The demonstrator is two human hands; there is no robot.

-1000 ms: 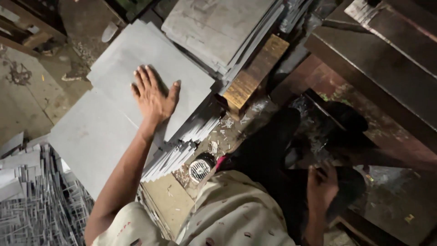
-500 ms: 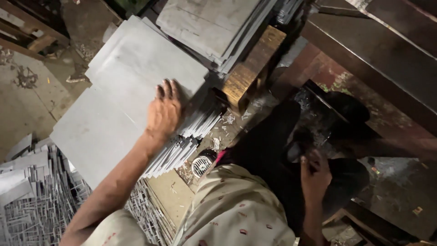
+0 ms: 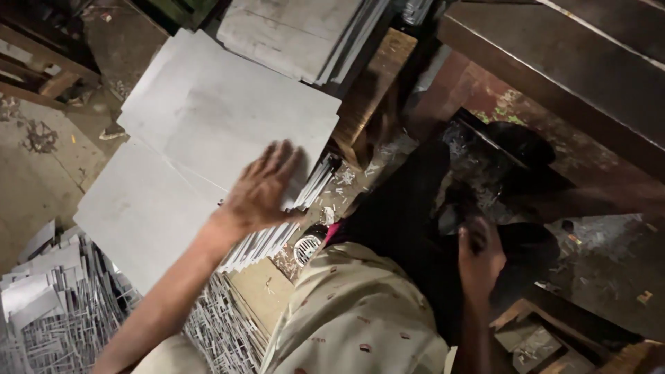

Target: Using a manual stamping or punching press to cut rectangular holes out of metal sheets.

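left hand (image 3: 260, 190) flat, fingers spread, palm down on near edge of top grey sheet (image 3: 228, 118); pressing, not gripping. sheet atop fanned sheet stack (image 3: 277, 235), beside wooden block (image 3: 370, 104). right hand (image 3: 481, 260) curled against dark machine part (image 3: 512, 201); grip hidden, cannot tell. judged early: top sheet not yet lifted off stack, stack remaining. second stack (image 3: 305, 31) beyond.

Dusty concrete floor (image 3: 41, 187) carries stacked grey metal sheets (image 3: 228, 118), cut-metal scrap heap (image 3: 62, 325).

Head-worn view, steeply downward, close
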